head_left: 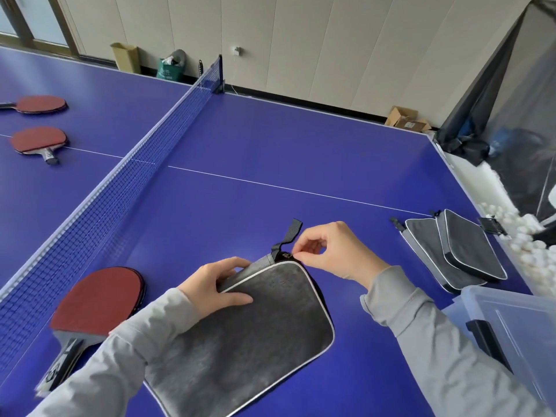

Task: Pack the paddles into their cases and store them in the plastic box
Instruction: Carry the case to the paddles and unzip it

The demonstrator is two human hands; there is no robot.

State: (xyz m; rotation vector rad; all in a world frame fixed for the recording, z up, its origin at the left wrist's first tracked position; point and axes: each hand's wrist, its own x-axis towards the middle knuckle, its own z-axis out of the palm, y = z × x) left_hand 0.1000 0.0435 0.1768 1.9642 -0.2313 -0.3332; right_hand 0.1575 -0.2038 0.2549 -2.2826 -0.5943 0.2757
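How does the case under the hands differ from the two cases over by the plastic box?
The near case lies alone, gripped by the left hand while the right hand pinches its zipper pull; the two far cases lie overlapped and untouched. All are grey with pale piping.

Three red table-tennis paddles lay on the blue table: one near [97, 299], two beyond the net [39, 139] [42, 103]. There were three grey zip cases, one in front [255, 326] and two overlapping at right [427, 248] [472, 251], plus one clear plastic box [517, 320]
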